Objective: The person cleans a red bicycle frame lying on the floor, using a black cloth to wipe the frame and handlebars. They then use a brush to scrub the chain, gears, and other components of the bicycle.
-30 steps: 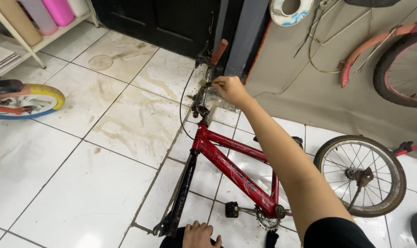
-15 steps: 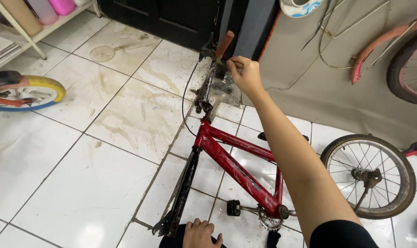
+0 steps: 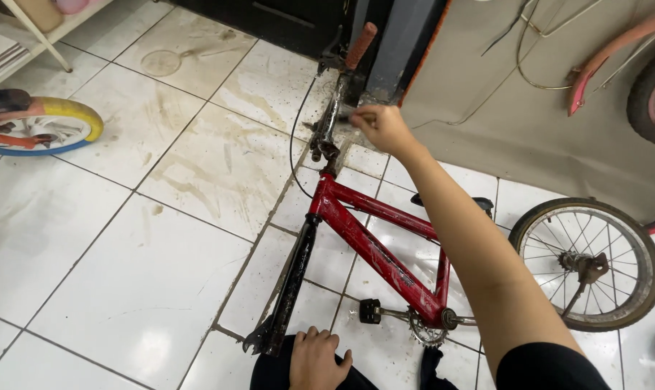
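A red bicycle frame without wheels lies on the tiled floor, its black fork pointing toward me. Its handlebar, with a reddish-brown grip, lies at the far end against a dark door post. My right hand reaches out over the frame, its fingers closed on the middle of the handlebar by the stem. My left hand rests flat on my dark-clothed knee beside the fork's end, holding nothing. A pedal and crank sit near my right forearm.
A loose spoked wheel lies on the floor at the right. A small wheel with a yellow and blue tyre is at the left edge. A beige cloth with cables, a pink mudguard and another wheel lies at the far right.
My right hand stays at the middle of the handlebar, shifting only slightly along it. The view has tipped a little. My left hand has not moved from my knee.
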